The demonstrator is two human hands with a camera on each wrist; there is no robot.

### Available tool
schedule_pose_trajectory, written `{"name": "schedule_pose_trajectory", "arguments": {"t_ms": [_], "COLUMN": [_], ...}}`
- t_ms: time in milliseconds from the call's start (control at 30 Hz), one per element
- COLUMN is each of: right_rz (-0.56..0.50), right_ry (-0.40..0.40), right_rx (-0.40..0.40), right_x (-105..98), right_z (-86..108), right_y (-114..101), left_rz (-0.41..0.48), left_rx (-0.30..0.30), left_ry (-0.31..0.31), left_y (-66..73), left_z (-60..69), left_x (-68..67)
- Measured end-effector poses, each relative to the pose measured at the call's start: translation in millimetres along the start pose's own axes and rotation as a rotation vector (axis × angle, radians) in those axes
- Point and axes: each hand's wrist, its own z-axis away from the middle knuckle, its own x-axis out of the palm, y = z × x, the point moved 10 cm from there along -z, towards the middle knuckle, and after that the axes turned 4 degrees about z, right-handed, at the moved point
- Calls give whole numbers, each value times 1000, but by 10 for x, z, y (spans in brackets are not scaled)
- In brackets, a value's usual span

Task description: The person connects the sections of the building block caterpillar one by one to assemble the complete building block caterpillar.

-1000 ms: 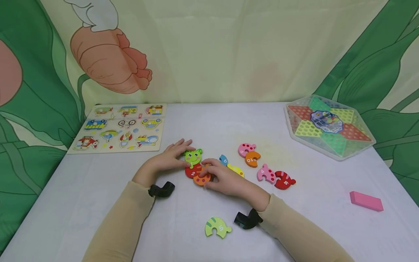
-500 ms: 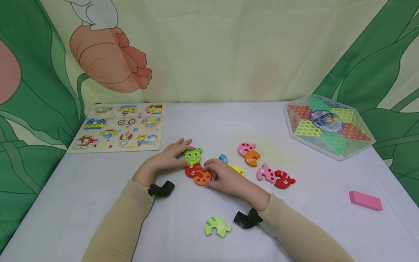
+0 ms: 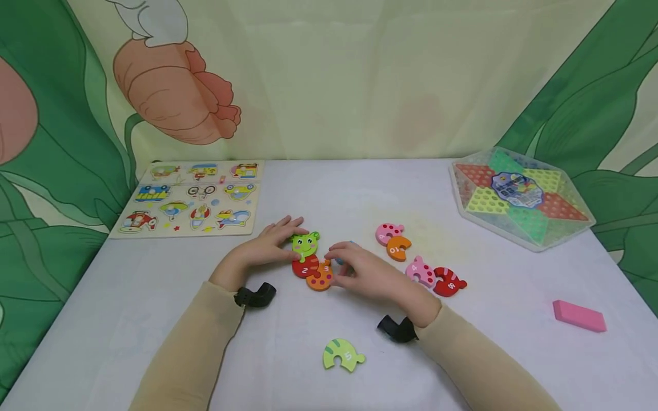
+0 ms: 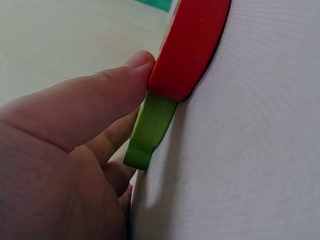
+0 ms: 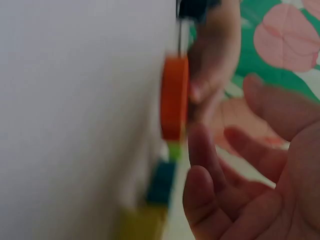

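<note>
My left hand (image 3: 264,245) rests its thumb and a fingertip on the green smiling caterpillar head (image 3: 305,244), fingers fairly straight. In the left wrist view the thumb (image 4: 100,100) touches the red piece (image 4: 190,50) where it meets the green one. The red piece numbered 2 (image 3: 305,268) adjoins the head, and an orange dotted piece numbered 3 (image 3: 320,278) adjoins the red. Just right of the orange piece, my right hand (image 3: 372,274) holds nothing, its fingers loosely bent. In the right wrist view a gap separates that hand from the orange piece (image 5: 175,97). Blue and yellow pieces (image 5: 142,222) lie below it.
Pink and orange pieces (image 3: 398,249) lie at the right, near a pink piece numbered 4 (image 3: 420,272) and a red tail piece (image 3: 449,282). A light green 5 piece (image 3: 343,355) lies in front. Around them are a puzzle board (image 3: 187,200), hexagonal box (image 3: 521,197) and pink block (image 3: 580,315).
My right hand has let go of the orange 3 piece and shifted slightly right, now covering the yellow piece in the head view. The left hand has stayed in place.
</note>
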Motion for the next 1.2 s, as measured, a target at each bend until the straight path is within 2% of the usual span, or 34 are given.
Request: {"name": "schedule_pose_trajectory", "arguments": {"t_ms": [133,300,433,567,767,933,1200], "right_rz": [-31,-103,-87,-98,-67,-2,40], "right_ry": [26,45,25,-10,-75,-59,-31], "right_rx": [14,39,69,89,59,23,48], "right_x": [-274,-515,-600,-607,-492,-465,-464], "right_z": [172,470,717,871,882,851,839], "right_y": [173,546,855,1058,1163,1166,1167], "left_rz": [-2,-9,-19,-21,-21,-23,-18], "left_rx": [-3,-4,1,1,-7,-4,0], "left_ry": [-6,-7,-6,-6,-4,-2,-7], "left_y": [6,-2,-8,-13,-36,-30,-39], "left_z": [-6,-21,-46,-41,-31,-23,-34], "left_x": [8,12,19,21,9,-3,6]}}
